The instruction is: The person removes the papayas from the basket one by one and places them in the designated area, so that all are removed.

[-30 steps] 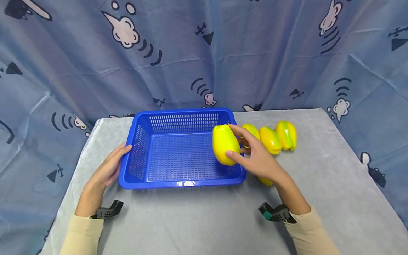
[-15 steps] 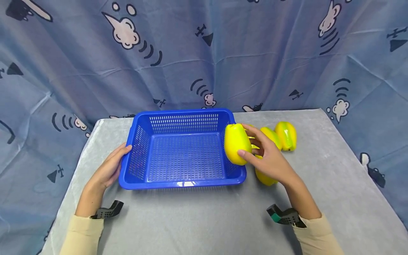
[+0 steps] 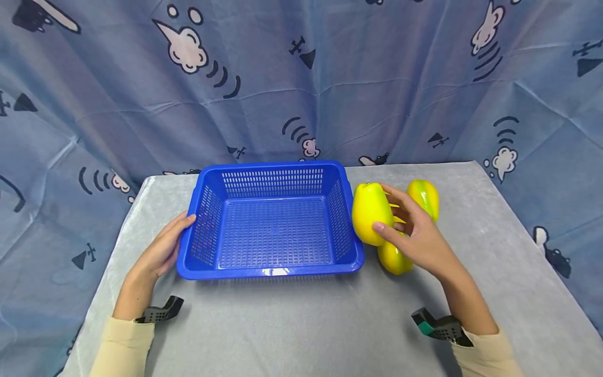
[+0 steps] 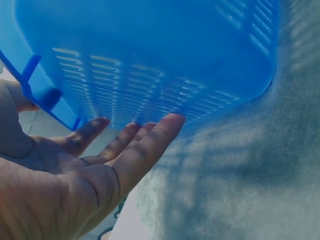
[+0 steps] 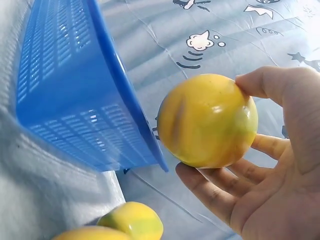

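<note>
My right hand (image 3: 419, 235) holds a yellow papaya (image 3: 371, 213) between thumb and fingers, just right of the blue plastic basket (image 3: 268, 273). In the right wrist view, the papaya (image 5: 207, 120) is raised beside the basket's rim, thumb on one side and fingers on the other. My left hand (image 3: 162, 246) grips the basket's left side, thumb at the rim. From the left wrist, the fingers (image 4: 145, 145) rest against the slotted outer wall. No fruit lies inside the basket.
A second papaya (image 3: 394, 257) lies below the right hand, and another (image 3: 424, 196) sits behind it. More yellow shows between the fingers, mostly hidden. Everything stands on a grey cloth-covered table (image 3: 282, 324), with a patterned blue curtain (image 3: 264, 78) behind.
The right hand has carried the papaya rightward, from over the basket's right end to outside its rim. Left hand and basket have stayed put.
</note>
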Tool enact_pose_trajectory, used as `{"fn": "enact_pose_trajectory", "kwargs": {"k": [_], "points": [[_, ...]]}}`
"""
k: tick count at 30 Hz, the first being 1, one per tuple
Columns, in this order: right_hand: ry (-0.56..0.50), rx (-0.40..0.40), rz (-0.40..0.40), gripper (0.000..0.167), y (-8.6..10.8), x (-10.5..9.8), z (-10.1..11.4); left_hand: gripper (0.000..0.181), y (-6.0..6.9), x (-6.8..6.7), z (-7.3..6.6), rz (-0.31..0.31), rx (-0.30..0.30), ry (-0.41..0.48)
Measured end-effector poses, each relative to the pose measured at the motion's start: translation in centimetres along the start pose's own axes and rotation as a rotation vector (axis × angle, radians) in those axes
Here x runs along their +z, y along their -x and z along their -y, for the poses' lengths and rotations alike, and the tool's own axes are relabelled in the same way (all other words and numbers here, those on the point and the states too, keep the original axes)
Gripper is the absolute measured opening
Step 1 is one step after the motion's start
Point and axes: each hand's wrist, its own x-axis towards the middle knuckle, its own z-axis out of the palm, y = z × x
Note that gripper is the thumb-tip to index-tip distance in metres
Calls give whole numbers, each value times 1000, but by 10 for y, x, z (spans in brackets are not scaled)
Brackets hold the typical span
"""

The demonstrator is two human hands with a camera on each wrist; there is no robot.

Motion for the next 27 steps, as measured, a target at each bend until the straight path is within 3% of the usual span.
{"fn": "enact_pose_trajectory", "kwargs": {"k": [19, 27], "points": [[-7, 4, -120, 73, 18, -27, -28, 74, 0, 1, -1, -13, -3, -21], [-47, -21, -161, 65, 24, -38, -40, 74, 1, 1, -1, -3, -3, -31]]}}
